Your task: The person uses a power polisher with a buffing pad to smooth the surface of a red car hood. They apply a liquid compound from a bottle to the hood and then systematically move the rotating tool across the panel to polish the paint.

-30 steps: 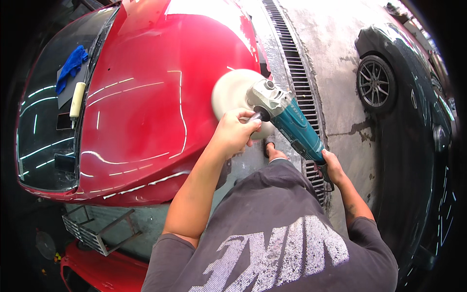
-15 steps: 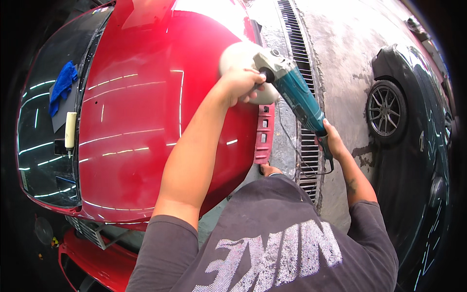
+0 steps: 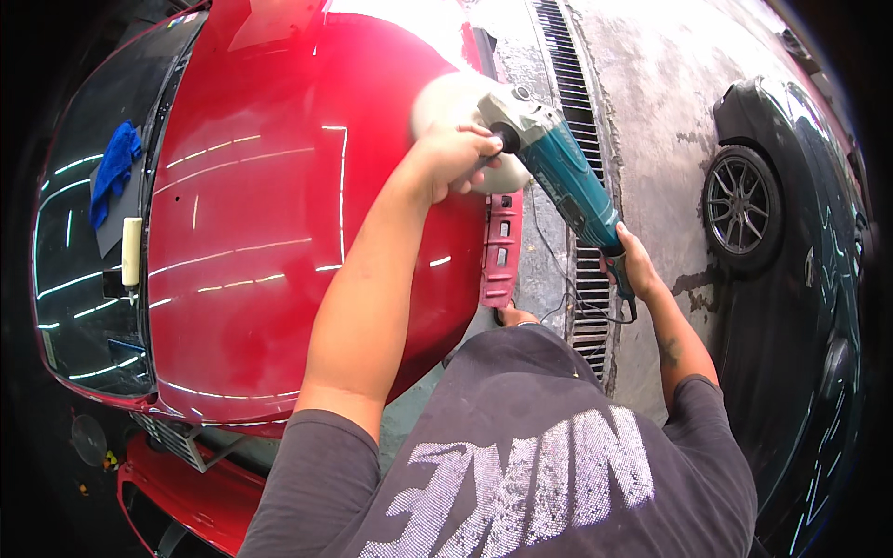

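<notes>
Overlapping the front edge of a red car hood (image 3: 251,186), the round off-white pad (image 3: 446,100) of a teal angle polisher (image 3: 569,181) reaches partly past it, above a red slotted panel (image 3: 500,246); whether it presses on the paint cannot be told. The left hand (image 3: 454,160) has its fingers closed around the dark side handle beside the polisher's silver gear head. The right hand (image 3: 636,265) has its fingers wrapped around the rear end of the body, where a black cord (image 3: 634,311) comes out and loops over a floor drain grate (image 3: 569,74). Toward the left, a blue cloth (image 3: 116,172) lies on the windshield (image 3: 79,307), partly over a grey sheet (image 3: 110,240), with a cream bottle (image 3: 131,251) just beside. Right of the grate stretches a concrete floor (image 3: 651,121), then a dark car (image 3: 791,391) with a multi-spoke wheel (image 3: 742,211). At lower left, a metal stand (image 3: 175,442) stands near a red body part (image 3: 200,493).
</notes>
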`<state>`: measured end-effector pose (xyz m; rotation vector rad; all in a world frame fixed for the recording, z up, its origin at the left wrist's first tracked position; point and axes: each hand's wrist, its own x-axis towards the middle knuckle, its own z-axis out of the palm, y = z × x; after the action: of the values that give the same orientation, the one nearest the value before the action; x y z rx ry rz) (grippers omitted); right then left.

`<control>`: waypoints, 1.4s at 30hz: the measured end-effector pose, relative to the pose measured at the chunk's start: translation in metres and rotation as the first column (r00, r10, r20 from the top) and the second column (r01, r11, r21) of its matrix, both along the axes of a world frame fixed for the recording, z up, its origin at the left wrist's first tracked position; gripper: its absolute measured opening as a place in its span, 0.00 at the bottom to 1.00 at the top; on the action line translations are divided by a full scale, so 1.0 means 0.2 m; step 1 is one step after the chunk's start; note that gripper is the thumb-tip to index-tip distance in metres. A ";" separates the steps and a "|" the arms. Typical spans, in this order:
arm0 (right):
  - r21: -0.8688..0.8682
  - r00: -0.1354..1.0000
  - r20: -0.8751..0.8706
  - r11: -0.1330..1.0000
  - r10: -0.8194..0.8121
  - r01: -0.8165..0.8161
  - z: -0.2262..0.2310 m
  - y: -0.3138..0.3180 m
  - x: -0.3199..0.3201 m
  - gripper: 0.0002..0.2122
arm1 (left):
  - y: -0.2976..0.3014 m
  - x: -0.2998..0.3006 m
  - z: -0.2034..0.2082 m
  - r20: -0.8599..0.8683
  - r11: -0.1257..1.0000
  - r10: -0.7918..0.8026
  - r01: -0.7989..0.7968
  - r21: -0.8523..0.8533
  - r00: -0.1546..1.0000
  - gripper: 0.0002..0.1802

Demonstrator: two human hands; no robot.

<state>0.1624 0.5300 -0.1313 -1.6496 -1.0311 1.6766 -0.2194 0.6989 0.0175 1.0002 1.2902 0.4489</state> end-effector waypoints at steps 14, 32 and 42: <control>0.001 0.992 0.115 0.999 0.054 -0.054 -0.19 -0.46 0.08 0.44 | -0.48 0.08 -0.14 -0.016 1.000 0.012 -0.012 0.016 1.000 0.17; 0.193 0.954 0.275 0.965 0.119 -0.176 0.06 -0.63 -0.14 0.34 | -0.85 -0.21 -0.09 -0.027 0.996 0.086 -0.085 0.034 0.996 0.25; 0.229 0.947 0.315 0.964 0.060 -0.137 0.07 0.02 0.00 0.37 | -0.06 -0.06 -0.10 0.030 0.997 0.044 -0.046 0.059 0.999 0.16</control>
<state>0.1620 0.5347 -0.1171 -1.7449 -1.4336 1.3083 -0.2311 0.6872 -0.0027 1.0124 1.2818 0.5372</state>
